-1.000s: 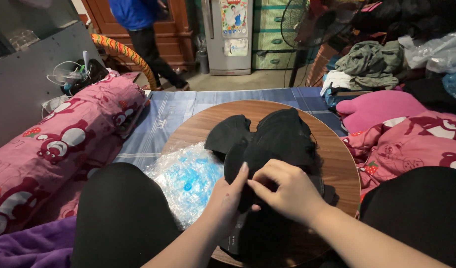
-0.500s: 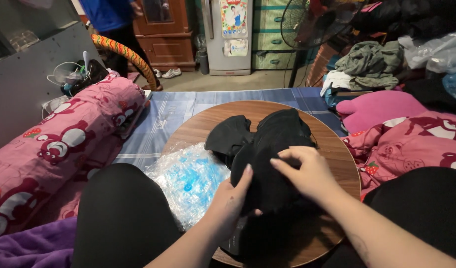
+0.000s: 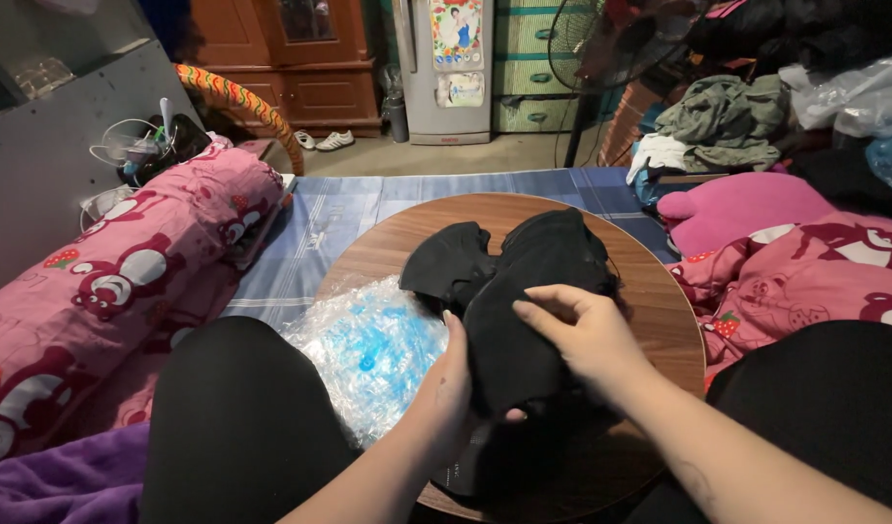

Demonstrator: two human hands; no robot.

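Head view: black cloth [image 3: 524,291] heaped centre frame on round wooden counter [image 3: 650,291]. Left hand [image 3: 451,383] under near edge, fingers clamped on cloth, looks like propping it up. Right hand [image 3: 582,335] on top, fingers pinching fold, probably keeping it flat. Clear bubble wrap bag [image 3: 368,349] lower left of cloth, touching it. Pink bolster [image 3: 126,281] far left. Fridge [image 3: 446,68] top centre.
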